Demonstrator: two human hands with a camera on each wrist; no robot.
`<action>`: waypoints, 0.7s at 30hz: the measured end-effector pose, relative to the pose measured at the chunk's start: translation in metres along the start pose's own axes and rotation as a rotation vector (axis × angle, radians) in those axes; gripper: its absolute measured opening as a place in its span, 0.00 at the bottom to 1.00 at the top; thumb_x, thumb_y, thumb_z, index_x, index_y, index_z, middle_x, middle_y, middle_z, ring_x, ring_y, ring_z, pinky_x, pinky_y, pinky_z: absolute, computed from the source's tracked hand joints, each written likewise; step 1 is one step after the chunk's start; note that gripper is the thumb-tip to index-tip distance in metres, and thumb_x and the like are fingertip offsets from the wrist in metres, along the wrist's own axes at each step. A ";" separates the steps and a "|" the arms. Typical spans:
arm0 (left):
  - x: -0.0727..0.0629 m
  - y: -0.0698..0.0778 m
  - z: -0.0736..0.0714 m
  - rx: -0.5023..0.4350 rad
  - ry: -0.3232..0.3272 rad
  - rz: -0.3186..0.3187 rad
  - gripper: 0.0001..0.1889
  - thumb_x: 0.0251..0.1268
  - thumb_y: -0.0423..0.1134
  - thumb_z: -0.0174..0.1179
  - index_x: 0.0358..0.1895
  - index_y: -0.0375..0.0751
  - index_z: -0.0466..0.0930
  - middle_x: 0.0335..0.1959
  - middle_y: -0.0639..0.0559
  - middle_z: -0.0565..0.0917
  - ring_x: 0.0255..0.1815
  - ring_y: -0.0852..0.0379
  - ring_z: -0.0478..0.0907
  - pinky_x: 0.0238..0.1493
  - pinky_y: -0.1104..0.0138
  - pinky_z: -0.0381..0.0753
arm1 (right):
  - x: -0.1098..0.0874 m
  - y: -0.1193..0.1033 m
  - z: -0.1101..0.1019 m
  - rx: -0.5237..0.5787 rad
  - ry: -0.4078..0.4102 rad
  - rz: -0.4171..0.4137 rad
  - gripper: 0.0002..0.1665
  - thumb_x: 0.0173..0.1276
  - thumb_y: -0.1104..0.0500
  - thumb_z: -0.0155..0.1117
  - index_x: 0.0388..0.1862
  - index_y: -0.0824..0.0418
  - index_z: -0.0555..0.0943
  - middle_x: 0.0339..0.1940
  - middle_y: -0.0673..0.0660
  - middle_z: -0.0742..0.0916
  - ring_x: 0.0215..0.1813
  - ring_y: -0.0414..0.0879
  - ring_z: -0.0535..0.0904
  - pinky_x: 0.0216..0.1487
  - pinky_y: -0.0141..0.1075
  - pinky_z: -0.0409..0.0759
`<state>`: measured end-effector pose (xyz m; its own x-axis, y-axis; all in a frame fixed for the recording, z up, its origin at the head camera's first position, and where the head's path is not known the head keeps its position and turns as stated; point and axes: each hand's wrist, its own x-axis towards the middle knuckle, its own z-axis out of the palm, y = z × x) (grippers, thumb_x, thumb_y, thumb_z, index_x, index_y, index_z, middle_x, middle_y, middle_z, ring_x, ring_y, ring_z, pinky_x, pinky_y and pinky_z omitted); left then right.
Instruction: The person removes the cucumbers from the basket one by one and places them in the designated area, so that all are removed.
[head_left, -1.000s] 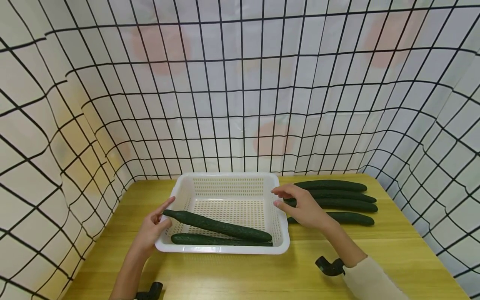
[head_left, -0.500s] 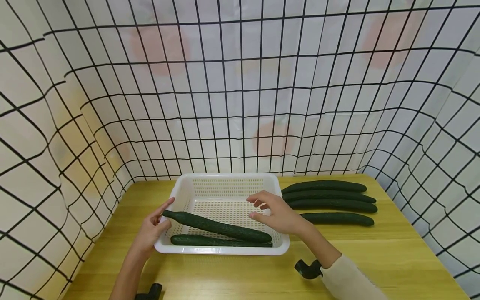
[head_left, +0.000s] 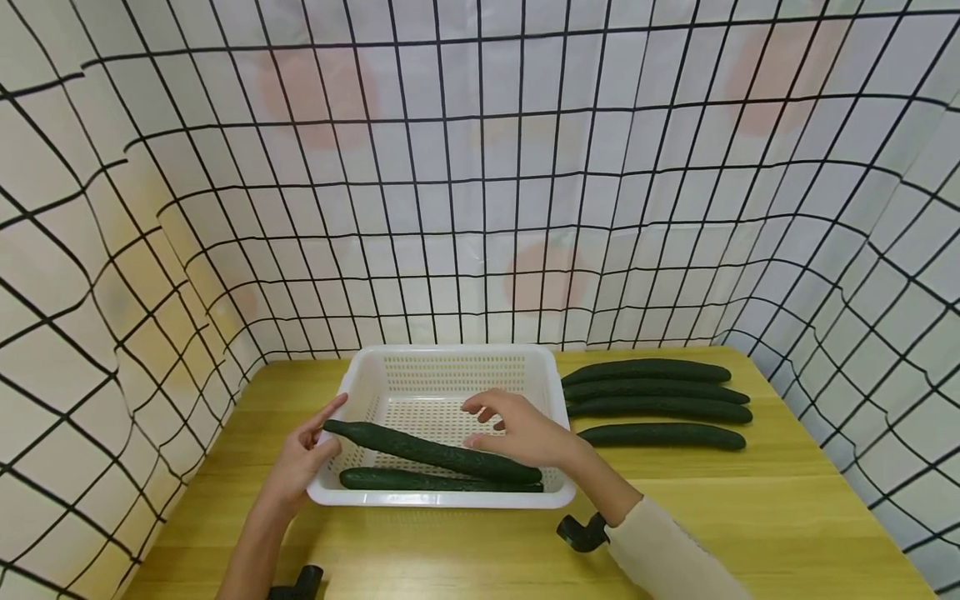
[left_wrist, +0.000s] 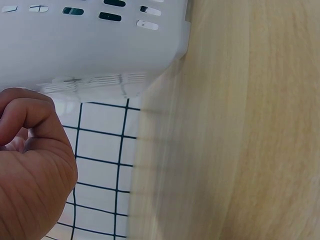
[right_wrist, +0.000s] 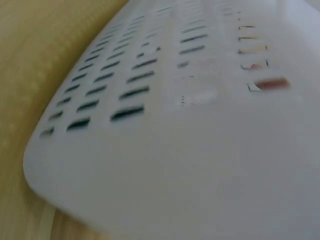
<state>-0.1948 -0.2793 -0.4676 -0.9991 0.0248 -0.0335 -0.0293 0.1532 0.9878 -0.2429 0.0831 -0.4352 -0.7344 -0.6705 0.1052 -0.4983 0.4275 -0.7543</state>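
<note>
A white plastic basket [head_left: 446, 498] with slotted walls stands on the table. Two dark green cucumbers lie along its near side: the upper cucumber [head_left: 442, 452] slants with its narrow end on the left rim, and the lower cucumber [head_left: 420, 481] lies beside the front wall. At the left rim, my left hand [head_left: 302, 458] holds the basket, its index finger along the edge and other fingers bent, as the left wrist view shows. My right hand [head_left: 521, 429] hovers over the basket's right half with loosely bent fingers, nothing visibly held. Its thumb tip is close to the upper cucumber; contact is unclear.
Several more cucumbers lie right of the basket, three close together, including a back cucumber [head_left: 648, 371], and a front cucumber [head_left: 663, 435] slightly apart. Black wire mesh [head_left: 483, 208] encloses the wooden table [head_left: 675, 517] at the back and sides.
My right hand has moved left, from above the basket's right rim to over its inside. The left hand, basket and cucumbers have stayed in place.
</note>
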 end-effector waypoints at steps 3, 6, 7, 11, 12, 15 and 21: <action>0.000 0.001 -0.001 0.006 0.004 -0.001 0.38 0.67 0.26 0.53 0.81 0.48 0.62 0.65 0.38 0.77 0.44 0.52 0.83 0.38 0.56 0.89 | 0.006 0.000 0.006 -0.014 -0.032 -0.014 0.34 0.73 0.45 0.65 0.71 0.61 0.74 0.67 0.60 0.80 0.63 0.59 0.79 0.61 0.56 0.80; 0.000 0.001 -0.001 0.006 0.006 -0.007 0.38 0.67 0.26 0.54 0.81 0.48 0.62 0.64 0.41 0.78 0.44 0.52 0.83 0.38 0.56 0.89 | 0.010 0.000 0.010 -0.044 -0.079 0.003 0.34 0.74 0.45 0.65 0.71 0.59 0.74 0.68 0.59 0.80 0.63 0.57 0.79 0.61 0.53 0.80; 0.000 0.001 -0.001 0.006 0.005 -0.008 0.38 0.67 0.26 0.53 0.81 0.48 0.62 0.64 0.40 0.78 0.44 0.52 0.83 0.39 0.56 0.89 | 0.011 -0.001 0.011 -0.051 -0.097 0.014 0.34 0.73 0.45 0.65 0.72 0.59 0.74 0.68 0.58 0.80 0.63 0.57 0.79 0.61 0.53 0.80; 0.001 0.002 -0.001 0.006 0.008 -0.004 0.38 0.67 0.26 0.53 0.81 0.49 0.62 0.65 0.38 0.76 0.44 0.51 0.83 0.38 0.57 0.89 | 0.010 -0.003 0.014 -0.098 -0.178 0.054 0.35 0.72 0.44 0.67 0.72 0.59 0.74 0.68 0.57 0.80 0.63 0.54 0.80 0.60 0.46 0.81; 0.001 0.002 -0.001 0.005 0.009 -0.004 0.38 0.67 0.26 0.53 0.81 0.49 0.62 0.65 0.38 0.77 0.44 0.50 0.83 0.38 0.57 0.89 | 0.009 -0.002 0.015 -0.110 -0.198 0.062 0.35 0.72 0.44 0.67 0.72 0.58 0.74 0.67 0.57 0.81 0.63 0.52 0.80 0.60 0.44 0.81; 0.001 0.001 -0.001 0.000 0.004 0.003 0.39 0.66 0.25 0.53 0.81 0.48 0.61 0.66 0.37 0.76 0.45 0.50 0.84 0.38 0.56 0.89 | 0.009 -0.001 0.017 -0.141 -0.243 0.078 0.35 0.72 0.42 0.66 0.72 0.58 0.74 0.65 0.54 0.82 0.63 0.50 0.80 0.61 0.41 0.80; 0.001 0.000 0.000 -0.015 -0.012 0.017 0.39 0.65 0.24 0.53 0.81 0.46 0.60 0.71 0.32 0.72 0.47 0.53 0.82 0.39 0.56 0.88 | 0.010 0.003 0.018 -0.227 -0.311 0.102 0.34 0.75 0.41 0.63 0.73 0.55 0.74 0.66 0.53 0.83 0.66 0.49 0.79 0.63 0.42 0.80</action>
<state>-0.1953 -0.2794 -0.4676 -0.9991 0.0390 -0.0186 -0.0130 0.1383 0.9903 -0.2436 0.0669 -0.4484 -0.6279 -0.7546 -0.1907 -0.5448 0.6011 -0.5846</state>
